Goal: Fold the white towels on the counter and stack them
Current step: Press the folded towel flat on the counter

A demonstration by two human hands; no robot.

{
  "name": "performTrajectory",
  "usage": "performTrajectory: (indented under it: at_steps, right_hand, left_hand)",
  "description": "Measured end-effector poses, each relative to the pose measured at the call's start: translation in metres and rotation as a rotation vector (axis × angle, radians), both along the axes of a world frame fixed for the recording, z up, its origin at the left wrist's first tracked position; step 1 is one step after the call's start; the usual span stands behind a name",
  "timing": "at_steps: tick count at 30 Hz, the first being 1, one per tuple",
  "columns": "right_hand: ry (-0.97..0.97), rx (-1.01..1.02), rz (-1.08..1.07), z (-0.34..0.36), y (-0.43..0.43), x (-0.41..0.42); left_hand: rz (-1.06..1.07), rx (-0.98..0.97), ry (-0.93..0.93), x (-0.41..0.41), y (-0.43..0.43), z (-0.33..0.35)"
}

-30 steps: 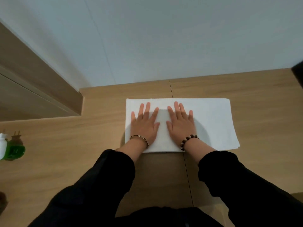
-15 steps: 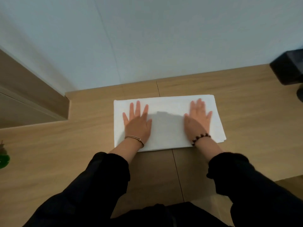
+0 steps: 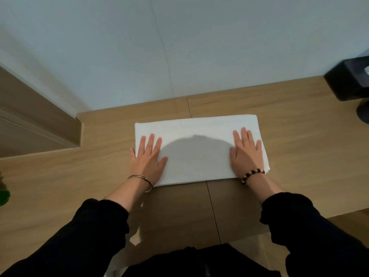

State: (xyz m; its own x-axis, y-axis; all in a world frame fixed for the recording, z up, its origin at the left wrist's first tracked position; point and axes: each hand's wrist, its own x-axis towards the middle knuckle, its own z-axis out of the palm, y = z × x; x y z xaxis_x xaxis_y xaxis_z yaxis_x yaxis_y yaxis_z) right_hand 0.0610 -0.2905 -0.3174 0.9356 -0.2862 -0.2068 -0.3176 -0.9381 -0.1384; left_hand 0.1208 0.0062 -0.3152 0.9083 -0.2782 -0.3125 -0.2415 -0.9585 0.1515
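Observation:
A folded white towel (image 3: 197, 136) lies flat as a wide rectangle on the wooden counter (image 3: 299, 156), close to the wall. Layered edges show at its right end. My left hand (image 3: 148, 159) presses flat on the towel's left end, fingers straight and slightly spread, little finger over the edge. My right hand (image 3: 246, 151) presses flat on the right end the same way. A shadow falls on the towel between the hands.
A black box-like object (image 3: 351, 78) stands at the back right of the counter, with a dark round base (image 3: 362, 112) beside it. A green object (image 3: 4, 194) shows at the far left edge. A wooden panel (image 3: 30, 116) borders the counter's left.
Both hands slid apart from the towel's middle to its two ends, staying flat on it. The view shifted to the right, bringing the black object into sight.

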Motion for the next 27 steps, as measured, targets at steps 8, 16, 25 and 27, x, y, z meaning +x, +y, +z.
performTrajectory:
  at_steps: [8,16,25,27]
  right_hand:
    - [-0.107,0.025,0.332,0.021,0.054,0.068]
    - [-0.001,-0.016,0.211,-0.003,0.007,0.078]
    - [0.067,-0.158,0.037,-0.006,-0.048,0.076]
    - [0.078,-0.161,0.031,-0.004,-0.048,0.076]
  left_hand:
    - [-0.195,-0.021,-0.157,0.057,-0.061,0.024]
    - [-0.217,-0.013,-0.117,0.06,-0.046,-0.017]
    - [-0.041,-0.001,-0.165,0.061,-0.034,-0.014]
    - [-0.031,-0.008,-0.167,0.063,-0.036,-0.012]
